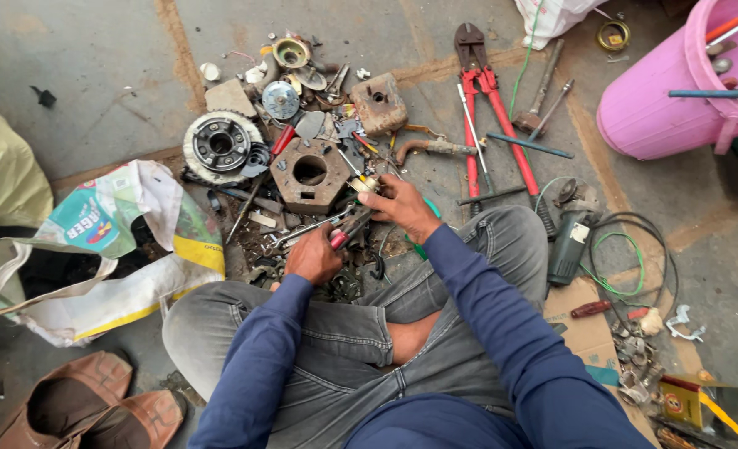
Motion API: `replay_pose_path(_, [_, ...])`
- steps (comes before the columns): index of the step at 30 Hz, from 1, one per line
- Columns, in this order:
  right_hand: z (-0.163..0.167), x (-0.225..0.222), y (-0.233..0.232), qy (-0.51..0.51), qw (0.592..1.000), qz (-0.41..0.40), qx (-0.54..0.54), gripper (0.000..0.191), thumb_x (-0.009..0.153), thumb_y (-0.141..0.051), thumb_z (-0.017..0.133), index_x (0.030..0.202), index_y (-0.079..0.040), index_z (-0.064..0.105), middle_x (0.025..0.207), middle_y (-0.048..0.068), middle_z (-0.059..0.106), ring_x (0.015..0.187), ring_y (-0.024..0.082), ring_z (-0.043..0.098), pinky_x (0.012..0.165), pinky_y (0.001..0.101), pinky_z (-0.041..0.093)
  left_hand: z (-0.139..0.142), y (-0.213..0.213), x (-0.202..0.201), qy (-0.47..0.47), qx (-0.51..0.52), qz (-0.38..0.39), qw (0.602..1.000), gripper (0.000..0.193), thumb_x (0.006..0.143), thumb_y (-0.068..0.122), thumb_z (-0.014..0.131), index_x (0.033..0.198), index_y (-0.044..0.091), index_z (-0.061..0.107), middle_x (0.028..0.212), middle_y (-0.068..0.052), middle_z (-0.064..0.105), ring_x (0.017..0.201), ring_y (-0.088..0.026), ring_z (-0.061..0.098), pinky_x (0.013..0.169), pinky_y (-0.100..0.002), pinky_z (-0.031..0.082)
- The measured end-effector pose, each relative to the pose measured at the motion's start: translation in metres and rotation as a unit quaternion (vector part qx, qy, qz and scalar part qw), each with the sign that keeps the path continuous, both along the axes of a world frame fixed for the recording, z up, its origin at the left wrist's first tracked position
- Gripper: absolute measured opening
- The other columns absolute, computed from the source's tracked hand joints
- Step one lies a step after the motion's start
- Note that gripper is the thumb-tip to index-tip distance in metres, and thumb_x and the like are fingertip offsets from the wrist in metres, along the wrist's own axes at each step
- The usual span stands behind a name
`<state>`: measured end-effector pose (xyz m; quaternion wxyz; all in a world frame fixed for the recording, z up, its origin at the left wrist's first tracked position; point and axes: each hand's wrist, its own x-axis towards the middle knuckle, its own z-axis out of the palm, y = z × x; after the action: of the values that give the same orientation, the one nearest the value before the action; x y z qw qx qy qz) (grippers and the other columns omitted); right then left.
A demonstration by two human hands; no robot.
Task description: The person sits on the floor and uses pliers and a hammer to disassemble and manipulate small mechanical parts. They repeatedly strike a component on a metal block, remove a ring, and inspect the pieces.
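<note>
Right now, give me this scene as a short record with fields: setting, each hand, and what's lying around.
setting: person sits cross-legged on a concrete floor amid scrap metal parts
left hand: grips red-handled pliers
right hand: holds a small brass-coloured part at the pliers' tip
ahead: rusty block with round hole, toothed ring part
right side: red bolt cutters, pink bucket
left side: printed woven bag, brown shoes

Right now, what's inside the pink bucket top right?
Over the pink bucket's rim: an orange-handled tool, some metal tools, a blue rod across it. Deeper contents hidden by its wall.
</note>
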<state>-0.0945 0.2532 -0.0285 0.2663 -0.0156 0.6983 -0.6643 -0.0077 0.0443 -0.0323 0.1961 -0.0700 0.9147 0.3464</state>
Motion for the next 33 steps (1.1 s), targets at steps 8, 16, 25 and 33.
replay_pose_path(8, [0.005,-0.011,-0.018,-0.025,0.991,-0.087,-0.095,0.044,0.086,-0.021,0.08,0.123,-0.001,0.066,0.104,0.005,0.075,0.09,0.015,0.074,0.074,0.0304,0.062,0.007,-0.012,-0.009,-0.022,0.001,0.0,1.0,0.045,0.078,0.034,0.08,0.115,0.013,0.065,0.106,-0.018,0.073,0.103,-0.04,0.068,0.09,-0.051,0.051])
replay_pose_path(16, [0.002,-0.024,-0.032,0.002,0.994,-0.097,-0.046,0.043,0.085,-0.015,0.083,0.122,0.001,0.069,0.102,0.008,0.074,0.086,0.018,0.072,0.072,0.0332,0.061,0.002,-0.025,-0.019,-0.023,0.01,0.006,1.0,0.058,0.075,0.036,0.083,0.126,0.016,0.064,0.114,-0.017,0.072,0.108,-0.038,0.066,0.092,-0.049,0.051])
replay_pose_path(25, [-0.007,-0.031,-0.036,-0.014,0.987,-0.076,-0.142,0.047,0.087,-0.013,0.08,0.127,0.005,0.065,0.104,0.01,0.073,0.088,0.021,0.074,0.077,0.0338,0.063,-0.009,-0.04,-0.031,-0.066,0.053,-0.023,0.996,0.056,0.077,0.036,0.08,0.127,0.013,0.066,0.109,-0.017,0.074,0.104,-0.034,0.07,0.092,-0.046,0.052])
replay_pose_path(33, [-0.013,-0.036,-0.011,0.102,0.99,0.056,-0.081,0.054,0.082,-0.011,0.083,0.131,0.003,0.064,0.111,0.007,0.07,0.096,0.017,0.072,0.089,0.0297,0.058,-0.039,-0.045,-0.031,-0.092,0.132,-0.09,0.983,0.063,0.078,0.041,0.082,0.131,0.009,0.065,0.112,-0.019,0.074,0.104,-0.032,0.07,0.093,-0.041,0.052])
